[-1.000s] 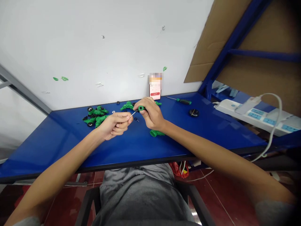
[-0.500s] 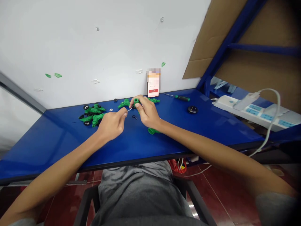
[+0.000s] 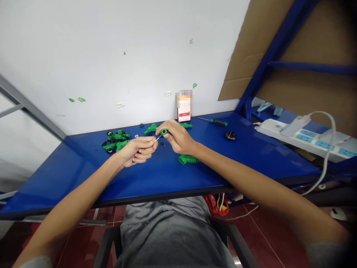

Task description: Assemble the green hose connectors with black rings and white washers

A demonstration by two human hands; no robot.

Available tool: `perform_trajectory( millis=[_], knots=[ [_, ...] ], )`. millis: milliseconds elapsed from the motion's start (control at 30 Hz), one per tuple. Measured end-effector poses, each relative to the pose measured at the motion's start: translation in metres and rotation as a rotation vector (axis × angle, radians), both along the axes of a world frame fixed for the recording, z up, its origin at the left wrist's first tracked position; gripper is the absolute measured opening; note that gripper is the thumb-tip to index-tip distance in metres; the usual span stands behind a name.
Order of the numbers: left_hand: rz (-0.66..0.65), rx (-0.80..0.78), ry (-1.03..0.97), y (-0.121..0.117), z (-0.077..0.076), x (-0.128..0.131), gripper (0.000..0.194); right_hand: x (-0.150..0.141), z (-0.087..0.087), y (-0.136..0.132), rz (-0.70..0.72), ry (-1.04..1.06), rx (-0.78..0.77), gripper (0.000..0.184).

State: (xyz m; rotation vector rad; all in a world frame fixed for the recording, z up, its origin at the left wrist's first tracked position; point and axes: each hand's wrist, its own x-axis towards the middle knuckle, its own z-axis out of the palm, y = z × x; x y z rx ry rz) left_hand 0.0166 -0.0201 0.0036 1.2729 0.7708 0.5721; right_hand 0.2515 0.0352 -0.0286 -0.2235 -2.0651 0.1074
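My left hand [image 3: 139, 150] pinches a thin metal rod [image 3: 157, 140], which slants up toward the other hand. My right hand [image 3: 180, 137] is closed around a green plastic hose connector [image 3: 164, 131], its round open end facing me. The rod's tip reaches this end; whether it goes inside is too small to tell. Below the fingers, a small black ring and a tiny screw-like piece [image 3: 163, 144] lie on the table. Another green connector [image 3: 187, 159] rests under my right wrist, partly covered by it.
Several green and black connectors [image 3: 118, 137] are heaped at the left on the blue table [image 3: 145, 182]. A phone [image 3: 184, 109] leans on the wall. Toward the right lie a screwdriver [image 3: 219, 122], a round black object [image 3: 231, 136] and a white power strip [image 3: 295, 136].
My left hand has turned so its curled fingers show, still pinching the rod. My right hand keeps its hold on the connector. The whole view has shifted slightly.
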Motion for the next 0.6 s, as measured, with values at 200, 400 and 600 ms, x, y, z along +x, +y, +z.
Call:
perform_trajectory(
  millis=[200,400,600],
  knots=[
    [0.174,0.360,0.154,-0.010,-0.014,0.014,0.045,-0.001,-0.011,-0.009,-0.038,0.045,-0.163,0.038],
    [0.353,0.873,0.584,-0.014,-0.025,0.023,0.032,-0.005,-0.019,-0.013,-0.117,0.039,-0.233,0.041],
    [0.378,1.027,0.861,-0.015,-0.030,0.027,0.030,-0.008,-0.018,-0.012,-0.094,0.054,-0.338,0.041]
  ],
)
